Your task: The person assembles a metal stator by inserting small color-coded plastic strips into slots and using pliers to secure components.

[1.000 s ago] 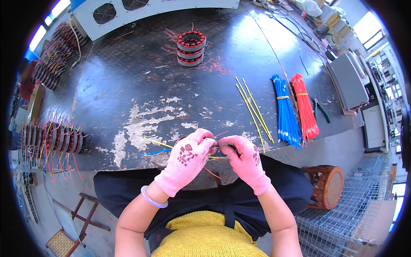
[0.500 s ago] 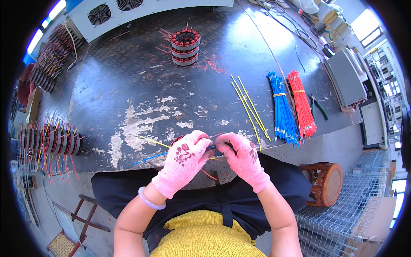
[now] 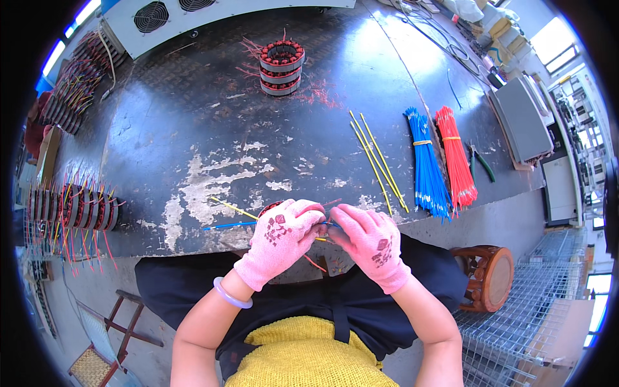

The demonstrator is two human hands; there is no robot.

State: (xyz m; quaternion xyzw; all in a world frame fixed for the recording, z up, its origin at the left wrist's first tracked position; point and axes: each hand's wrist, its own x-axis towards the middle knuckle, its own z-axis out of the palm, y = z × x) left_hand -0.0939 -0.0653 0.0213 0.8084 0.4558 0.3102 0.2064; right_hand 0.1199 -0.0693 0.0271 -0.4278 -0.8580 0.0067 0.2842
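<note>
Both hands wear pink gloves and meet at the table's near edge, fingers pinched together. A blue wire [image 3: 229, 226] runs out to the left from under my left hand [image 3: 282, 240], and a bit of blue shows between the two hands. My right hand [image 3: 371, 248] pinches that end; the fingertips partly hide it. A yellow wire [image 3: 233, 208] also sticks out left of my left hand. Behind that hand, a red coil-wound ring [image 3: 269, 208] is mostly hidden. Thin red lead wire [image 3: 314, 263] hangs below the fingers.
Stacked wound stators [image 3: 282, 68] stand at the table's back; more lie at left [image 3: 90, 208]. To the right are loose yellow wires [image 3: 377, 161], a blue wire bundle [image 3: 425, 164], a red wire bundle [image 3: 455, 161] and pliers [image 3: 480, 164]. A wooden stool [image 3: 488, 278] stands beside my leg.
My right hand has turned, its fingers now pointing more up and left against the left fingertips. The left hand has shifted slightly, and the blue wire's free end lies flatter.
</note>
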